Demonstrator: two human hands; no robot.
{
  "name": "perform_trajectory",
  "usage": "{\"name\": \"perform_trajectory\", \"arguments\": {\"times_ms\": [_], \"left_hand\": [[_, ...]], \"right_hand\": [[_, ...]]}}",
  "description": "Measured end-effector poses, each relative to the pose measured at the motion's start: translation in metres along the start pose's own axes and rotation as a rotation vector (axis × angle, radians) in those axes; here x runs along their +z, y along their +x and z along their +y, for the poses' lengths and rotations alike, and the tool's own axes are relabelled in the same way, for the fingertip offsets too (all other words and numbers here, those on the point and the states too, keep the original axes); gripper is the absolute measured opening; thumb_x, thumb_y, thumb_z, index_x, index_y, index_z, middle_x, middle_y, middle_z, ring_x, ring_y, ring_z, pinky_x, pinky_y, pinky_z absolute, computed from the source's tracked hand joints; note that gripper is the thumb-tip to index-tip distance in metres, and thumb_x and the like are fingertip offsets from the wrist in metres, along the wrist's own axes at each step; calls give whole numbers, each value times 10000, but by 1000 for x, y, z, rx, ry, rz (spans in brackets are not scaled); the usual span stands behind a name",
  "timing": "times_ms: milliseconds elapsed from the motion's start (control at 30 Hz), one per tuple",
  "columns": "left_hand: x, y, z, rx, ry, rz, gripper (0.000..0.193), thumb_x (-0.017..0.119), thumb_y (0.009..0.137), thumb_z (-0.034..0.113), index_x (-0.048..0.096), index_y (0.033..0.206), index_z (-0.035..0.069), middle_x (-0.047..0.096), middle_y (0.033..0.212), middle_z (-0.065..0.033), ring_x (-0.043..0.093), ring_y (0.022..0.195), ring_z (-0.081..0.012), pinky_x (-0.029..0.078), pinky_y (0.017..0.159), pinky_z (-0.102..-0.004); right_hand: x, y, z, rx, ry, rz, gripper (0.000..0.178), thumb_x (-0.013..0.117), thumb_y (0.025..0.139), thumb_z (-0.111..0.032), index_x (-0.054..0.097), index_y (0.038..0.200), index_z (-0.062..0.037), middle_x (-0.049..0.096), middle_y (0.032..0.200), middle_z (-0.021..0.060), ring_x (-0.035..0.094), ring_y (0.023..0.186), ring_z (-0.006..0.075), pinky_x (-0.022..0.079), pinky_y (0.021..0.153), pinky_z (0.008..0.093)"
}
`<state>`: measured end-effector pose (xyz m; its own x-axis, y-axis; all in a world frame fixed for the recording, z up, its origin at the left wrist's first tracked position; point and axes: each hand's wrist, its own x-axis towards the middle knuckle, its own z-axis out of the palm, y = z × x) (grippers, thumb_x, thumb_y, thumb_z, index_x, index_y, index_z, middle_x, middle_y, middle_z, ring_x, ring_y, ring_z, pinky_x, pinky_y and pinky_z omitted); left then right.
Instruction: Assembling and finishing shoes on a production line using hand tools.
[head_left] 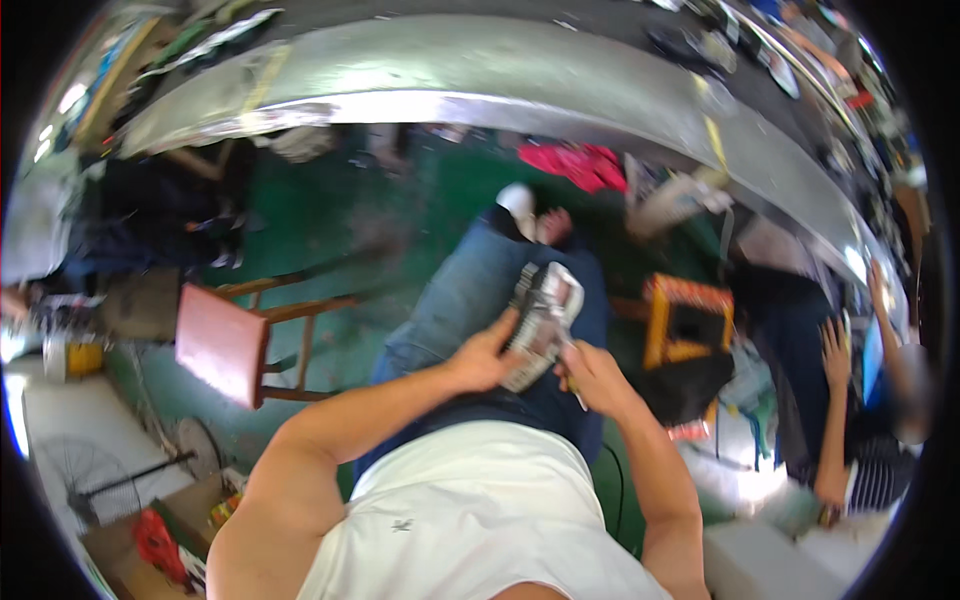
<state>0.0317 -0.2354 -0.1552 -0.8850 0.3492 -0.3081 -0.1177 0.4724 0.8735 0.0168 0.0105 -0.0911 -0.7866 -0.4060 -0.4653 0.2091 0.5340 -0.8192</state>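
Note:
A black, grey and white shoe (548,312) rests on my lap, slanting upward to the right over my jeans. My left hand (488,355) is closed on the shoe's left side, with the thumb pointing up along it. My right hand (595,378) is closed on a slim, light-coloured tool (581,401) whose lower end sticks out below the fist. The tool's upper end seems to be against the shoe's right edge, but blur hides its exact kind.
A long metal-edged bench (440,105) curves across the far side. A wooden stool with a pink seat (222,345) stands left, an orange stool (660,320) right. Red cloth (575,165) lies beneath the bench. Another person's hand (836,355) shows at far right.

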Motion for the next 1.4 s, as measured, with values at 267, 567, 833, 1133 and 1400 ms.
{"name": "perform_trajectory", "arguments": {"times_ms": [267,567,833,1133,1400], "left_hand": [[-41,5,76,-131,258,-225,1095,773,796,262,55,1600,68,657,1125,-334,669,1012,-470,531,895,-472],[-92,49,144,425,-140,226,647,832,794,153,461,1313,47,683,1065,-180,682,966,-287,535,843,-388],[-21,96,40,19,-291,-266,902,867,763,272,408,1464,-61,606,1315,-201,621,1146,-242,502,991,-361],[-14,5,50,-13,206,177,236,605,983,218,719,949,14,656,738,-232,676,638,-367,514,591,-405],[-11,1,54,180,265,193,194,610,967,167,683,885,7,643,729,-220,666,680,-395,520,600,-435]], "right_hand": [[9,-24,66,61,362,119,506,416,1077,-458,594,1059,15,659,821,94,657,639,184,516,588,320],[0,-59,83,94,635,398,360,514,1060,-334,557,1122,17,644,858,96,638,635,180,515,592,296],[-7,-66,45,81,195,239,250,622,978,-191,607,1140,-2,639,834,43,610,757,133,506,704,307],[-15,-72,5,-32,-63,-67,200,626,966,-190,546,1010,-11,591,819,124,585,708,216,514,692,373],[-12,-49,-21,225,84,-39,173,605,954,-134,630,1065,-4,676,841,95,632,743,177,515,691,344]]}}
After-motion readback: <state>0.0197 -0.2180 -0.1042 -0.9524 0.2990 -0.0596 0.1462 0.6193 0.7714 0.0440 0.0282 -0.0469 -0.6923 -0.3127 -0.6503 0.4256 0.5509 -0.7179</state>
